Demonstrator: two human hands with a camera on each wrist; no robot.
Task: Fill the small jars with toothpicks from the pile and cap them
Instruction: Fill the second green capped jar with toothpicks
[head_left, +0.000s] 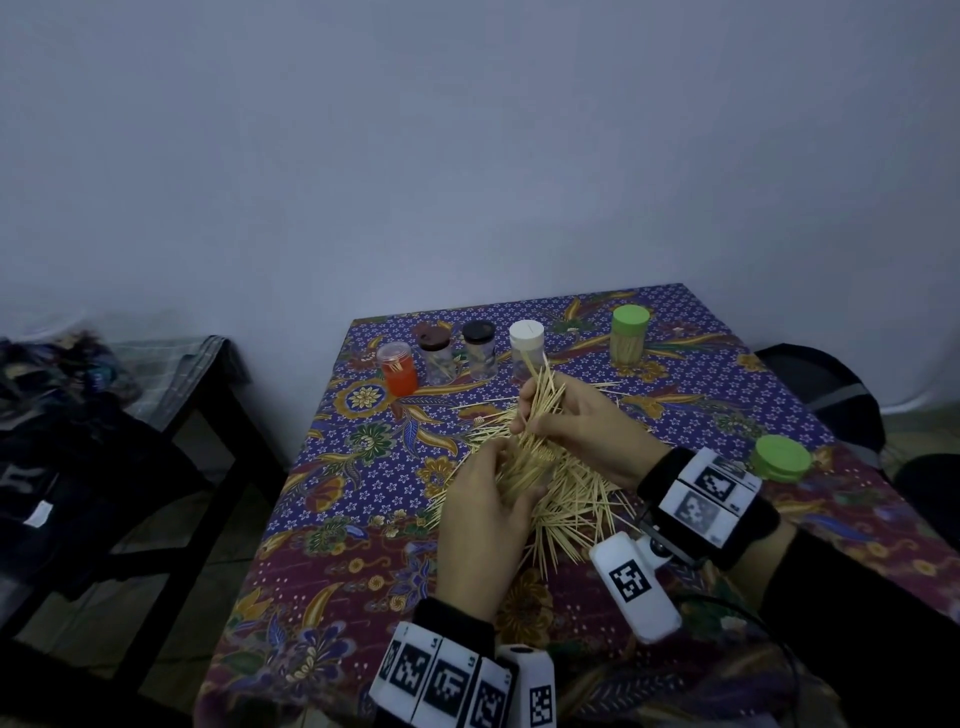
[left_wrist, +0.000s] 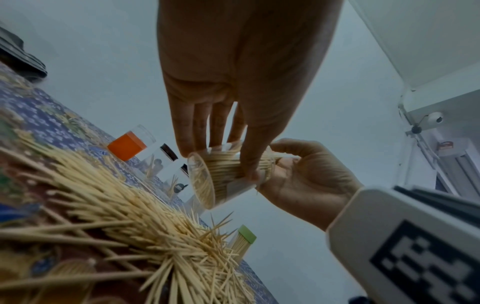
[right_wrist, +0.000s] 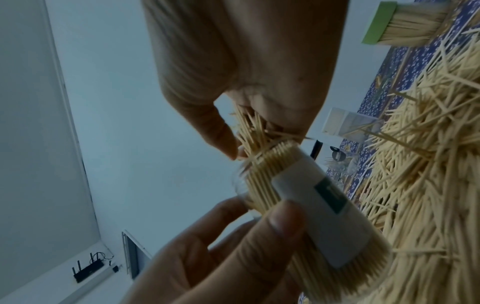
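One clear jar (left_wrist: 207, 176) packed with toothpicks (left_wrist: 221, 164).

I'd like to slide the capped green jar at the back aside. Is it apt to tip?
Probably somewhat: the green-lidded jar stands tall and narrow on the patterned tablecloth, which may drag its base. Packed full of toothpicks, it likely has steadying weight. Push low.

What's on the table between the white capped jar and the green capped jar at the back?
Bare patterned tablecloth: nothing stands between the white capped jar and the green capped jar, as the head view shows.
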